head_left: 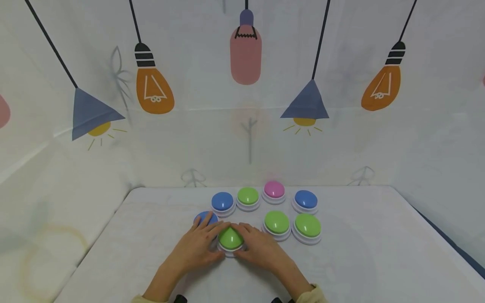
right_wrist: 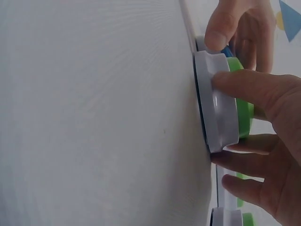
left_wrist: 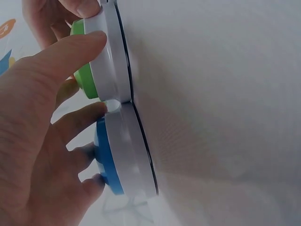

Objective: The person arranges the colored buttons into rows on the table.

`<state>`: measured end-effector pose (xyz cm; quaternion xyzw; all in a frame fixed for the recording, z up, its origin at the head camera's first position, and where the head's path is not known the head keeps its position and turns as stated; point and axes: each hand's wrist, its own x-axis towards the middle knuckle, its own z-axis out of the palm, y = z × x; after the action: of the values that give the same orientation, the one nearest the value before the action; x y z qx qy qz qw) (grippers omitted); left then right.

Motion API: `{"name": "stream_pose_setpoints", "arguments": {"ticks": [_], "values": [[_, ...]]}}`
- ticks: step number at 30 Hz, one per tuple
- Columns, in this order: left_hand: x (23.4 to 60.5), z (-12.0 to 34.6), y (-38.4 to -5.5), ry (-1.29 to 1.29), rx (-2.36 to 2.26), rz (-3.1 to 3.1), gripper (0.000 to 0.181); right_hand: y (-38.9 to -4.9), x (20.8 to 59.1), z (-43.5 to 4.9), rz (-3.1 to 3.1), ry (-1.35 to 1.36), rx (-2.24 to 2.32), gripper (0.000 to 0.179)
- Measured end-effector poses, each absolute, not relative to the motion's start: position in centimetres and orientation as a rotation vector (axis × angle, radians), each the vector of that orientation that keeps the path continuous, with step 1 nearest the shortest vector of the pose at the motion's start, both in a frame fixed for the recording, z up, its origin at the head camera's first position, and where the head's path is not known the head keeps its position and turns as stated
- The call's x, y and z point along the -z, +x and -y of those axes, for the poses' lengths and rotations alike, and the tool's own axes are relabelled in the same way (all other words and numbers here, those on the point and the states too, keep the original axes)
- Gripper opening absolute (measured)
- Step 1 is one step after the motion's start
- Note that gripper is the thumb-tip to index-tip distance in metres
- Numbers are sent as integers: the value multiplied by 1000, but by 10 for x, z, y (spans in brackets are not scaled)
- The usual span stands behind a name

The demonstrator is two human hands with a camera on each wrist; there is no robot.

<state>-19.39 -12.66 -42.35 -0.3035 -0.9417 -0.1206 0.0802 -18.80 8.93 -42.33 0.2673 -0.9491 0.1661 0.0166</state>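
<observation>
A green dome push button (head_left: pixel 230 239) with a white round base sits at the front of a group on the white table. My left hand (head_left: pixel 195 248) holds its left side, thumb on the white base; its other fingers reach over a neighbouring blue push button (head_left: pixel 206 216) and touch its dome. In the left wrist view the blue button (left_wrist: pixel 129 150) stands close against the green one. My right hand (head_left: pixel 263 248) holds the green button's right side, its thumb on the base (right_wrist: pixel 214 101) in the right wrist view. The far fingertips are partly hidden behind the dome.
Behind stand a blue button (head_left: pixel 222 202), a green button (head_left: pixel 248 196), a pink button (head_left: pixel 274 190) and another blue button (head_left: pixel 305 199). Two green buttons (head_left: pixel 276 222) are to the right of my right hand. A cloth with printed lamps (head_left: pixel 245 59) hangs behind the table (head_left: pixel 363 252).
</observation>
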Motion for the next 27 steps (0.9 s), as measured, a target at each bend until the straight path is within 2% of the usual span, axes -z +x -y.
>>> {"name": "stream_pose_setpoints", "arguments": {"ticks": [27], "values": [[426,135,-197,-884,277,2826,77,-187,423,-87,2908,795,-595,69]]}}
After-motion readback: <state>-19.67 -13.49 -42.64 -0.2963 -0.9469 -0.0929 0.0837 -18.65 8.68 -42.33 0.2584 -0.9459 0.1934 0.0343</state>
